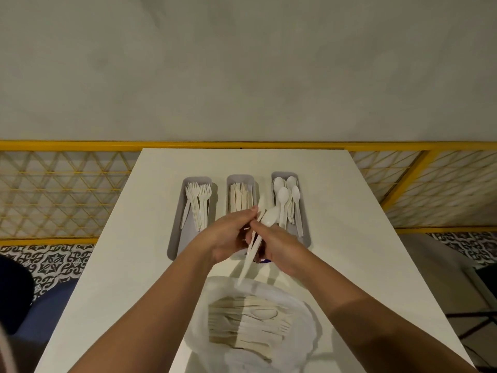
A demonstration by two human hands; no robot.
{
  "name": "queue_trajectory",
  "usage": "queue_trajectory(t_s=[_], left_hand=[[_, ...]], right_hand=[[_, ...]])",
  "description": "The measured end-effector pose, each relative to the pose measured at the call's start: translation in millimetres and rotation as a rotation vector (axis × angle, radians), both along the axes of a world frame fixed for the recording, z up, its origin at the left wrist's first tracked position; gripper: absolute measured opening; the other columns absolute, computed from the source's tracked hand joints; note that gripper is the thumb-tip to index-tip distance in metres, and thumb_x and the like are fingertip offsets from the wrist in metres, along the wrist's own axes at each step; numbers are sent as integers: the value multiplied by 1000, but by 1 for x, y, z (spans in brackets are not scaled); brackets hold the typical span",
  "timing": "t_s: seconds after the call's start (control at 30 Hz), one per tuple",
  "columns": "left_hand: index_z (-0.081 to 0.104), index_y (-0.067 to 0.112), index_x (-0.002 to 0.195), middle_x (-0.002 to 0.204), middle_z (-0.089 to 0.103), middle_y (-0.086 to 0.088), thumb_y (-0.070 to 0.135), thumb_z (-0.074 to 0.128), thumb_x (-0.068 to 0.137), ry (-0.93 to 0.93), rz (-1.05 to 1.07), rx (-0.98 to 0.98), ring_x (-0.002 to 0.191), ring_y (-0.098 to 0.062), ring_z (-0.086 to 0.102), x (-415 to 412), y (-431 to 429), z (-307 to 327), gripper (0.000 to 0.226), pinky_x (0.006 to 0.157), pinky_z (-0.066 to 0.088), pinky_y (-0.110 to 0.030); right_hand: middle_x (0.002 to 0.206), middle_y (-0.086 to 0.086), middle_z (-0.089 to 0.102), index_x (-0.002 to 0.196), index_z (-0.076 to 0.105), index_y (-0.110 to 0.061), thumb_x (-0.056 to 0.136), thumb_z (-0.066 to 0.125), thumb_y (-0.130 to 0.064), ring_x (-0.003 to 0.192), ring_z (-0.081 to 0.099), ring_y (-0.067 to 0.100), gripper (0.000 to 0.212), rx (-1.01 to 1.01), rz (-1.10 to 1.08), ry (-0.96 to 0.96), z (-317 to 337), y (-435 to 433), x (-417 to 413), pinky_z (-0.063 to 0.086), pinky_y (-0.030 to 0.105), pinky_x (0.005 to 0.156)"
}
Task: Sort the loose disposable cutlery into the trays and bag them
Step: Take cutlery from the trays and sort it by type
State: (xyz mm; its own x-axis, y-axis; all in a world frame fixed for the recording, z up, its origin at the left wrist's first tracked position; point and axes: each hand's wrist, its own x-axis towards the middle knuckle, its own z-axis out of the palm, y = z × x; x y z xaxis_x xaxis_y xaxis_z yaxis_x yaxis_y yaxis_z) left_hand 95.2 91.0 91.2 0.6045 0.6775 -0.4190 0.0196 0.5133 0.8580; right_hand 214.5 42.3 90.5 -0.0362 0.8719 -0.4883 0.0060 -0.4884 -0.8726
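Left of the knife tray [240, 179] stands the fork tray [197, 180], right of it the spoon tray [284, 174], nearer to you a clear bag [302, 305] with cutlery. Your left hand [228, 235] and right hand [278, 246] hide that tray's near end, both gripping one white cutlery bundle [268, 218].

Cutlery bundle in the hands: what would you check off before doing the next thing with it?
1. Grip: the left hand and right hand both hold the cutlery bundle. Ok.
2. Bundle all one kind: one spoon bowl shows, the rest is blurred. Cannot tell.
3. Sorting: the fork tray, knife tray and spoon tray each appear to hold one kind. Ok.
4. Mouth of the bag: it already holds cutlery, but the opening is unclear. Cannot tell.
5. Path: the table between hands and bag is bare. Ok.
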Motion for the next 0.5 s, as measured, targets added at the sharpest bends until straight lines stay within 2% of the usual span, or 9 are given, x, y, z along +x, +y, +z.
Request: queue_trajectory(t_s=[0.03,0.1,0.17,0.2,0.3,0.37,0.4,0.43,0.5], left_hand=[[57,6,91,66,49,-8,32,48,96,6,33,27,60,-21,48,5,-3,2,28,62,49,-26],[57,5,100,71,56,-6,23,48,97,26,130,55,55,-15,49,13,-8,2,20,51,42,-21],[54,3,114,82,62,-8,18,46,98,36,223,56,64,-15,56,20,-11,-1,24,54,43,-23],[51,2,119,88,65,-10,16,44,99,28,277,49,71,-18,60,23,-12,-2,25,59,48,-26],[43,5,120,96,68,-13,8,36,100,-6,388,40,79,-21,65,31,-13,-1,22,73,54,-31],[42,11,116,94,67,-9,4,33,98,40,396,69,80,-18,64,38,-16,1,21,73,54,-29],[44,14,113,94,66,-7,2,32,97,82,384,105,82,-17,64,42,-18,1,23,73,54,-29],[46,16,112,96,64,-7,0,32,96,114,360,142,87,-18,63,47,-20,1,27,76,54,-31],[51,16,107,100,63,-12,-5,31,90,138,325,181,90,-24,62,54,-25,1,33,78,52,-36]], right_hand=[[65,2,56,67,57,-15,97,41,-38,60,52,18,41,14,25,-76,1,-2,1,44,28,60],[74,-1,59,84,60,-18,98,38,-40,71,57,19,34,65,77,-203,1,-7,4,49,29,65],[85,1,63,109,59,-18,99,36,-41,84,62,24,34,91,112,-264,2,-11,8,53,34,73],[87,4,63,114,58,-15,99,36,-38,86,63,25,35,98,101,-302,3,-12,10,53,35,76],[94,11,63,116,57,-5,101,32,-28,87,61,25,37,152,38,-521,8,-14,18,50,30,77],[103,16,64,117,50,-3,102,30,-26,90,63,30,34,163,62,-671,7,-14,23,49,33,75],[101,16,63,115,47,-4,101,30,-25,85,63,31,30,154,88,-722,6,-13,25,49,35,72],[100,15,61,113,45,-6,101,30,-25,81,61,29,26,150,104,-753,7,-13,26,48,35,68],[105,13,62,121,42,-11,100,33,-27,89,62,28,28,164,88,-749,10,-13,26,49,35,74]])
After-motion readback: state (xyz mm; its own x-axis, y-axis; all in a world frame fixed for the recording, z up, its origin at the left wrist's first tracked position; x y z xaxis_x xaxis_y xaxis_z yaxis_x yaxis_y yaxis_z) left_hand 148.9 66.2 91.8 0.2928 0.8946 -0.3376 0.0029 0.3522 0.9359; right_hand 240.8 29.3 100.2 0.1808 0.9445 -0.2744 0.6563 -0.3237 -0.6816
